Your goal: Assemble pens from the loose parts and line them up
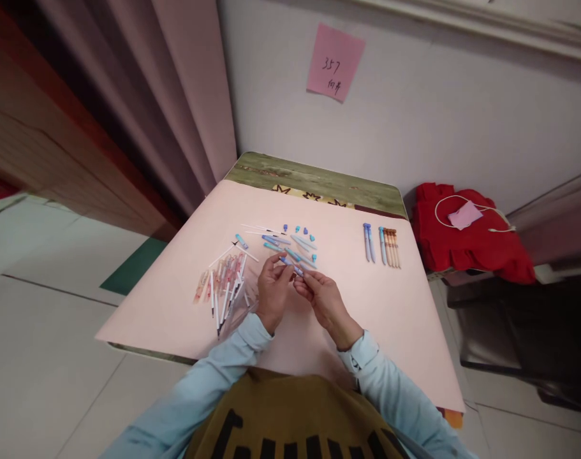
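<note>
My left hand and my right hand meet over the middle of the pink-covered table. Together they pinch a small bluish-purple pen between their fingertips. Just beyond the hands lie loose blue pen barrels and small caps. To the left of my left hand is a heap of white refills and pink-orange pen parts on a clear plastic bag. A neat row of assembled blue and orange pens lies at the right.
The table stands against a white wall with a pink note. A curtain hangs at the left. A red cloth with a pink slip and white cord lies on a seat to the right. Tiled floor surrounds the table.
</note>
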A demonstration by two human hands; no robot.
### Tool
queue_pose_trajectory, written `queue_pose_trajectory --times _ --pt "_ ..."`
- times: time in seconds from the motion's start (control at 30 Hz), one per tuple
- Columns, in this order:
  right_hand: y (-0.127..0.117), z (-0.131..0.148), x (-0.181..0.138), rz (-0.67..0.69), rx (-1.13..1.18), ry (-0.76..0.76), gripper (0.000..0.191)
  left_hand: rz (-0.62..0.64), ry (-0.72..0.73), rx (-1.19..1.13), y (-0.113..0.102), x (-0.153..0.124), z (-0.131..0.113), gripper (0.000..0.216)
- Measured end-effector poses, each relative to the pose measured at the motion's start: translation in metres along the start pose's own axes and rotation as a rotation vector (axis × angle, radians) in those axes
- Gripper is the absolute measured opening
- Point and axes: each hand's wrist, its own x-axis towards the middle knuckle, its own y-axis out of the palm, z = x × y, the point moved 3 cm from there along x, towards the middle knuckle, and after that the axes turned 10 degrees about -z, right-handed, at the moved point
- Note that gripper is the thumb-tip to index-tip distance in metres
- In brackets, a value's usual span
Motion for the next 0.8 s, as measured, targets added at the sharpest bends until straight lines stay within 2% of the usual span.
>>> queue_pose_trajectory --times 0.17,0.3,0.43,0.6,0.7,0.8 --pt "-0.002 0.007 -0.002 -0.013 -0.035 -0.035 0.025 -0.085 -0.467 -0.274 -0.003 0.008 0.006 0.007" --pt "-0.003 0.014 -0.008 0.037 -0.076 -0.106 0.034 -0.1 -0.674 -0.333 -0.006 0.009 0.002 0.013" --pt "-0.006 0.022 -0.012 0.038 -0.158 -0.188 0.033 -0.052 -0.765 -0.385 -0.003 0.006 -0.004 0.015" --pt "-0.001 0.035 -0.02 0.034 -0.246 -0.326 0.029 -0.031 -0.802 -0.394 -0.002 0.002 -0.005 0.014" --pt "0.007 0.042 -0.029 0.069 -0.384 -0.533 0.024 0.0 -0.811 -0.386 -0.001 0.0 -0.004 0.014" --pt "0.013 0.048 -0.037 0.045 -0.588 -0.829 0.015 0.025 -0.814 -0.392 -0.001 -0.003 -0.003 0.014"
